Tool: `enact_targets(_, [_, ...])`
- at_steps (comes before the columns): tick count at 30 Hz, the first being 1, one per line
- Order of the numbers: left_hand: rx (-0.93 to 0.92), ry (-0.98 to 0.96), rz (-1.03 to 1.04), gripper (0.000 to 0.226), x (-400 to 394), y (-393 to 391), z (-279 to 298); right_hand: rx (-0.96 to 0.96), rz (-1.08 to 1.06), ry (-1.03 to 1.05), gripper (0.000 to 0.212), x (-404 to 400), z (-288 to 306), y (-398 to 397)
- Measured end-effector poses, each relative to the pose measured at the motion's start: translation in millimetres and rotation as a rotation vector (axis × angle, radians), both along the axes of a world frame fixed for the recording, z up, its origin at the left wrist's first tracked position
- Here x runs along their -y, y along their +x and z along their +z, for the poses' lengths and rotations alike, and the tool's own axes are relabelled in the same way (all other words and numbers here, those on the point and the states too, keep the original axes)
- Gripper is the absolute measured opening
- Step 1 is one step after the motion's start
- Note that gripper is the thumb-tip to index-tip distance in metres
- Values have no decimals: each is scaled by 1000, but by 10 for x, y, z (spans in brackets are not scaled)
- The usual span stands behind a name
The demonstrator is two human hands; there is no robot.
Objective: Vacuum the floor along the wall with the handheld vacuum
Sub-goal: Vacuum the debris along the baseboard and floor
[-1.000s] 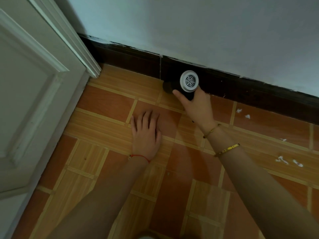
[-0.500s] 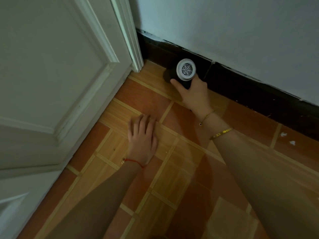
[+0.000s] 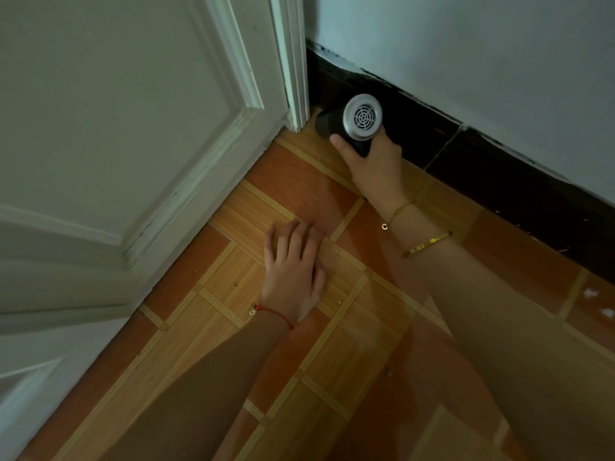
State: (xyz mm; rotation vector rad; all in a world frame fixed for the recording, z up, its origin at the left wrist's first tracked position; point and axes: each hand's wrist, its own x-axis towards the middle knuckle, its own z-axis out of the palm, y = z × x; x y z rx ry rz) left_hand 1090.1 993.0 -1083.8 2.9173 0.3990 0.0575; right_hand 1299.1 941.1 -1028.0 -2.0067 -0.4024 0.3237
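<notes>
My right hand (image 3: 372, 164) grips the black handheld vacuum (image 3: 352, 123), whose white round rear grille faces me. Its nose points left into the corner where the dark skirting board (image 3: 499, 168) meets the white door frame (image 3: 294, 78), low over the tiled floor (image 3: 299, 194). The nozzle tip is hidden by the vacuum's body. My left hand (image 3: 293, 271) rests flat on the floor, fingers straight, a short way in front of the vacuum.
A white panelled door (image 3: 116, 144) fills the left side. The pale wall (image 3: 482, 54) runs above the skirting. White scraps (image 3: 595, 301) lie on the tiles at the far right edge.
The vacuum and my right hand have slid left along the skirting into the corner by the door frame. My left hand has stayed flat on the floor as the view shifted left.
</notes>
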Motion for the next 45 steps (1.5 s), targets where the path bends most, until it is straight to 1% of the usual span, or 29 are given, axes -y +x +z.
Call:
enact_targets(1, [5, -4, 1, 56, 0, 1, 2, -5, 30, -11, 58, -14, -2, -34])
enact_targets(3, [1, -6, 0, 56, -2, 5, 2, -39, 115, -55, 35, -37, 1, -135])
enact_targets(4, [-4, -3, -1, 57, -3, 5, 2, -48, 168, -77, 29, -54, 2, -192])
enact_targets(5, [-11, 2, -3, 57, -4, 3, 1, -47, 223, -94, 27, -77, 6, -246])
enact_targets(7, [-18, 10, -4, 57, -2, -1, 2, -28, 306, -116, 29, -126, 34, -312])
enact_targets(9, [-18, 11, -3, 57, 3, 1, 12, 0, 329, -96, 35, -172, 65, -334])
enact_targets(12, [-22, 12, 0, 59, 7, 7, 33, 76, 233, -65, 54, -209, 72, -322])
enact_targets(14, [-14, 13, 2, 59, 7, 10, 38, 90, 187, -49, 60, -228, 62, -336])
enact_targets(17, [11, 14, 3, 57, 7, 2, 29, 60, 243, -77, 54, -243, 73, -419])
enact_targets(19, [13, 12, 0, 55, 5, -3, 21, -39, 344, -76, 48, -246, 60, -517])
enact_targets(21, [14, 6, 0, 52, 2, 2, 11, -96, 447, -83, 49, -252, 35, -615])
enact_targets(23, [11, 3, 1, 50, 0, 2, -1, -75, 511, -102, 52, -263, 20, -680])
enact_targets(25, [9, 15, -2, 50, 6, -5, -7, -47, 502, -89, 51, -252, 37, -703])
enact_targets(27, [3, 29, -9, 49, 3, -17, -11, -57, 429, -45, 53, -238, 46, -703])
enact_targets(30, [-19, 22, -22, 52, 0, -30, 8, -49, 339, -35, 52, -199, 43, -683])
enact_targets(34, [-18, -58, 19, 57, -18, -171, 65, -60, 320, -37, 53, -167, 61, -702])
enact_targets(38, [-30, -51, 56, 59, -89, -552, 75, -82, 365, -24, 55, -181, 74, -845])
enact_targets(43, [-79, -20, 54, 59, -80, -859, 36, -97, 561, -90, 59, -221, 60, -1144])
enact_targets(45, [-81, -19, 60, 59, -64, -876, 36, -97, 602, -98, 57, -221, 43, -1217])
